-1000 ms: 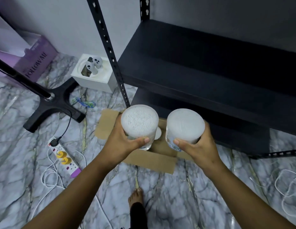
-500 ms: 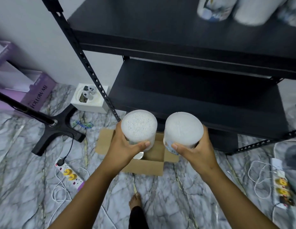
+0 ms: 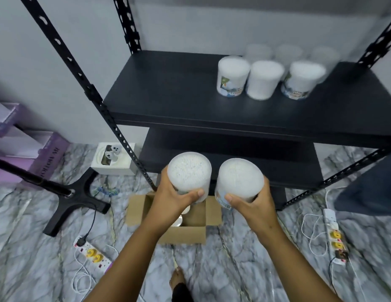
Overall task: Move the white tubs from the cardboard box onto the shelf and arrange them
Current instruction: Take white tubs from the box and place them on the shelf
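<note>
**Two tubs in hand, shelf row up and to the right**

I hold one round white plastic tub (image 3: 189, 173), packed with small white bits, in my left hand (image 3: 172, 199), and a second round white tub (image 3: 240, 180) in my right hand (image 3: 249, 205). Each hand wraps its tub from the near side, thumb curled across the front wall, so both are firmly grasped. Both tubs stand roughly upright, tops towards me, side by side and just apart, above the open brown cardboard box (image 3: 186, 223) on the floor, where at least one more tub seems to remain.

What matters is direction: the black metal shelf board (image 3: 168, 101) lies above and beyond my hands, and the white tubs already standing there (image 3: 264, 80) form two rows on its right half. The free space beside them is on the left, straight ahead of my left hand. I judge the right-hand tub nearer to the row, so it should go up first, next to the leftmost standing tub, kept upright.
</note>
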{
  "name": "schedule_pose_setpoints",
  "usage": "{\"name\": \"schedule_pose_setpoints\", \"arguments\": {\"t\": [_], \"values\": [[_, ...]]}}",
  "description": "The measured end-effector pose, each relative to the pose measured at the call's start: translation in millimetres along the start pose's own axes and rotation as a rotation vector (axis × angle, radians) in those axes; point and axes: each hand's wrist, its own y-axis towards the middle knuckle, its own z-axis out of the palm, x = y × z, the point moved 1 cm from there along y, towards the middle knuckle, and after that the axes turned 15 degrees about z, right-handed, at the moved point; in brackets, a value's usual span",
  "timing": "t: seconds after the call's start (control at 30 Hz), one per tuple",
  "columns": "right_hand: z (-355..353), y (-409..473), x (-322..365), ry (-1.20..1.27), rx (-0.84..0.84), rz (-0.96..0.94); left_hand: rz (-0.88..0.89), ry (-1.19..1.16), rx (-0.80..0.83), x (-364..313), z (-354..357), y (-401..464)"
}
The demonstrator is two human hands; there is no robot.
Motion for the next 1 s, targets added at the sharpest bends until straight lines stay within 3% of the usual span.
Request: {"name": "schedule_pose_setpoints", "arguments": {"t": [0.27,0.47,0.77,1.0], "values": [[10.9,-32.4,53.5,0.049,-0.033,-0.029,0.083,-0.028,0.124,-62.9,-13.4,31.5],[21.8,-29.4,76.2,0.078,-0.104,-0.066,0.131,-0.035,0.176,-73.3,-21.1,66.1],[3.1,23.7,112.1,0.076,-0.216,-0.087,0.14,-0.014,0.226,-72.1,-4.3,124.2],[-26.5,91.4,144.3,0.044,-0.185,-0.128,0.168,0.027,0.191,-73.0,33.2,181.1]]}}
